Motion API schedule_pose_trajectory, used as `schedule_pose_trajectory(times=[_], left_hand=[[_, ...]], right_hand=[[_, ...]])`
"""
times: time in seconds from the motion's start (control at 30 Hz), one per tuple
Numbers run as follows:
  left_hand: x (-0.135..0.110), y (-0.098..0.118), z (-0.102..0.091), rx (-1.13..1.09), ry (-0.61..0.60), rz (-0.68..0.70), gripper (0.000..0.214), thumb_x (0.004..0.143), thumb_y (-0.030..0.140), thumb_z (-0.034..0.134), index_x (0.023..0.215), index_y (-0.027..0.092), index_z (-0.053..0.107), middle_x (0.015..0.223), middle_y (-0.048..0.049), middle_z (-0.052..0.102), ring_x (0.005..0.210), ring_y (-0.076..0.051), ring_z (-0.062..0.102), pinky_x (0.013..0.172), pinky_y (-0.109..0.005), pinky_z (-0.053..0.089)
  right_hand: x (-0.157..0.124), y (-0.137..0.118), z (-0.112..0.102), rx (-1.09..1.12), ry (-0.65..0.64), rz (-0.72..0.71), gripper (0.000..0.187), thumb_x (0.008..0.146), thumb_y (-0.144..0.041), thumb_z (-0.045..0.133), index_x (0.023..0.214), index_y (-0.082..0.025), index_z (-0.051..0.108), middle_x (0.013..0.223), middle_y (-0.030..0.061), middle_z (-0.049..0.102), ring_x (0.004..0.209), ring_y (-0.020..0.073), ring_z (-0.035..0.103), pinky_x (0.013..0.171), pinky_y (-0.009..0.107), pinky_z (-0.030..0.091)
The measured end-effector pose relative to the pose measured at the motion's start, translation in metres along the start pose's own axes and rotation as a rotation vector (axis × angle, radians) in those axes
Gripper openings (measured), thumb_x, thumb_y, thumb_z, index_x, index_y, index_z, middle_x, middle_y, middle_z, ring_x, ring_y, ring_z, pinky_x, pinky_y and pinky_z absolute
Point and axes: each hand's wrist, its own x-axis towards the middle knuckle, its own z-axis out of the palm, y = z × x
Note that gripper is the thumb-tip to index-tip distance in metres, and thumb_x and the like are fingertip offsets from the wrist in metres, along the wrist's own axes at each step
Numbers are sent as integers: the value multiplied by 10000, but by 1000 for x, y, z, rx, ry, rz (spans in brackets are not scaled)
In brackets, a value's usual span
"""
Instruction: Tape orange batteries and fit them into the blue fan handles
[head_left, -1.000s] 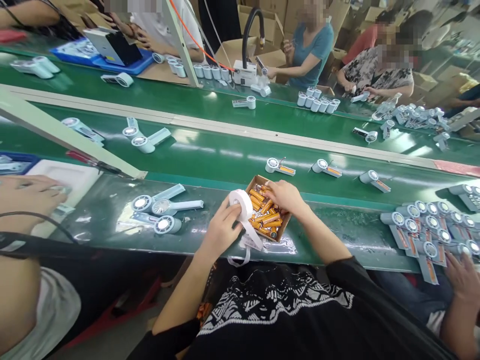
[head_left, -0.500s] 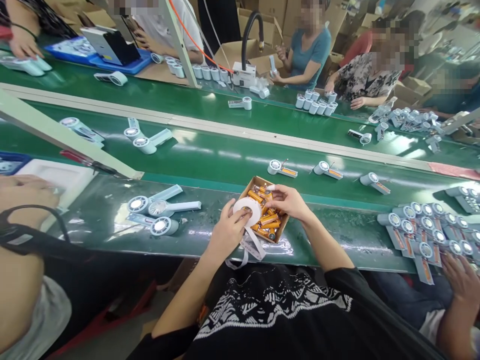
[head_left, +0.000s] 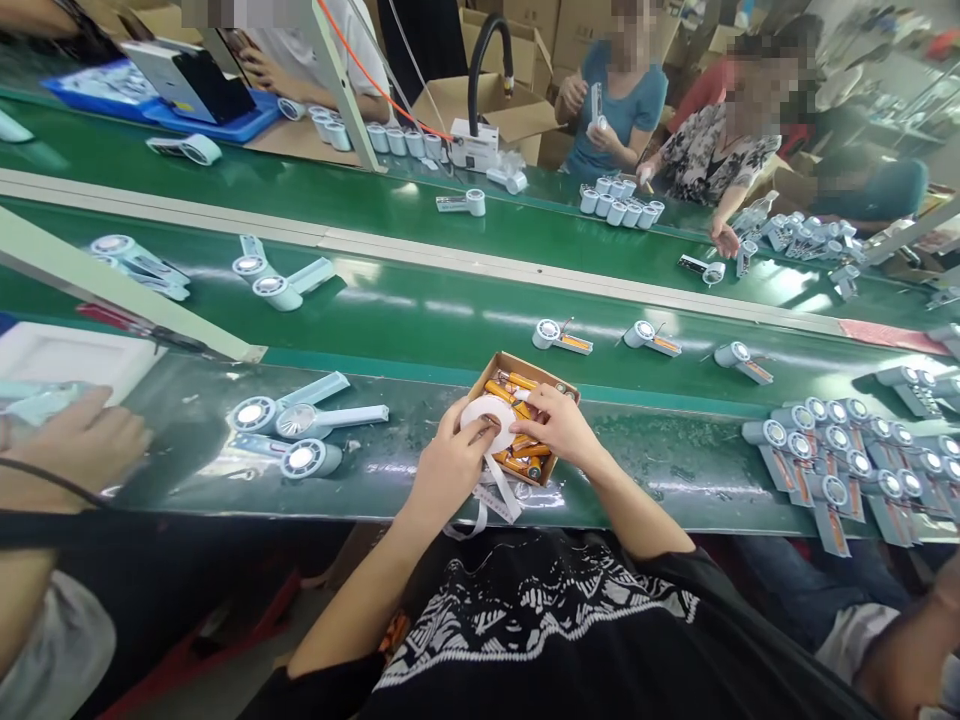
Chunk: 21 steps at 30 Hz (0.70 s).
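Note:
My left hand (head_left: pixel 450 462) is closed around a white tape roll (head_left: pixel 474 413), its fingers at the roll's centre hole. A loose strip (head_left: pixel 501 488) hangs from the roll toward the table edge. Beneath and beside the roll, an open cardboard box (head_left: pixel 491 366) holds several orange cylindrical batteries (head_left: pixel 517 381) with thin wires. My right hand (head_left: pixel 559 425) reaches over the box from the right, its fingers curled down among the batteries, close to the roll. Something small and white shows at its index fingertip; what the fingers grip is hidden.
Light-blue handheld fan bodies (head_left: pixel 304 420) lie left of the box. Many fan bodies with orange batteries (head_left: pixel 832 440) crowd the right. Several fan parts (head_left: pixel 574 342) sit on the green conveyor (head_left: pixel 420 310) ahead. Co-workers sit opposite; a neighbour's hand (head_left: pixel 82 450) is at left.
My right hand has moved down and left, closer to the roll and batteries. My left hand still holds the tape roll. The view has shifted slightly; a co-worker opposite reaches toward a fan part.

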Motion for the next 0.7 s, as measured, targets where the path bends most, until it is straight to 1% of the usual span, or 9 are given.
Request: schedule_pose_trajectory(times=[0.1, 0.17, 0.27, 0.33, 0.4, 0.5, 0.57, 0.63, 0.7], left_hand=[[3, 4, -2, -15, 6, -42, 414, 960, 44, 555, 1202, 285, 789, 1204, -52, 782, 1497, -361, 491, 1100, -499, 608], [7, 9, -2, -33, -10, -52, 400, 971, 60, 559, 1216, 288, 779, 1211, -47, 776, 1494, -344, 495, 1124, -480, 586], [14, 21, 6, -39, -25, -37, 344, 999, 133, 581, 1269, 253, 756, 1225, -83, 765, 1466, -360, 521, 1186, -518, 524], [20, 31, 13, -12, -7, -27, 314, 1015, 221, 611, 1302, 220, 738, 1209, -120, 765, 1453, -409, 523, 1196, -583, 491], [27, 40, 19, 18, 29, -10, 334, 1018, 300, 639, 1329, 214, 722, 1173, -138, 771, 1444, -448, 520, 1187, -636, 474], [37, 49, 25, 14, 89, 4, 348, 1014, 346, 656, 1338, 233, 717, 1166, -137, 778, 1432, -455, 534, 1179, -661, 466], [40, 53, 28, -23, 109, -8, 341, 1015, 354, 658, 1316, 211, 733, 1189, -142, 778, 1428, -445, 542, 1180, -642, 476], [38, 55, 32, -83, 90, 18, 317, 1009, 352, 671, 1269, 194, 762, 1183, -132, 787, 1419, -425, 558, 1182, -608, 493], [34, 55, 37, -166, 30, 108, 307, 981, 356, 711, 1239, 206, 783, 1144, -107, 803, 1415, -399, 571, 1187, -583, 501]], right_hand=[[-6, 1, -5, 119, -113, 39, 234, 993, -437, 670, 920, -215, 668, 822, -1, 643, 754, 171, 589, 715, 293, 493], [-6, 7, -11, 175, -159, 92, 177, 969, -386, 672, 974, -210, 688, 730, -35, 630, 688, 157, 578, 685, 281, 487], [-1, 18, -16, 358, -97, 231, 314, 861, -360, 766, 1131, -204, 726, 712, -47, 677, 666, 156, 616, 676, 279, 522], [3, 23, -13, 572, 52, 330, 545, 785, -385, 835, 1280, -203, 696, 813, -21, 758, 701, 169, 671, 686, 291, 566], [5, 25, -2, 756, 268, 371, 700, 733, -426, 883, 1354, -202, 651, 903, 9, 799, 730, 181, 708, 694, 305, 602], [2, 21, 27, 943, 623, 331, 759, 731, -463, 896, 1387, -239, 587, 1061, 48, 814, 848, 205, 763, 775, 339, 651], [-1, 20, 41, 1022, 784, 283, 713, 731, -441, 905, 1343, -261, 588, 1169, 67, 798, 964, 215, 777, 867, 362, 661], [0, 26, 35, 1033, 846, 248, 608, 706, -395, 930, 1222, -247, 645, 1163, 71, 791, 984, 211, 772, 897, 360, 658], [8, 39, 6, 1000, 913, 199, 506, 676, -366, 953, 1083, -227, 688, 1078, 56, 789, 929, 190, 760, 882, 334, 654]])
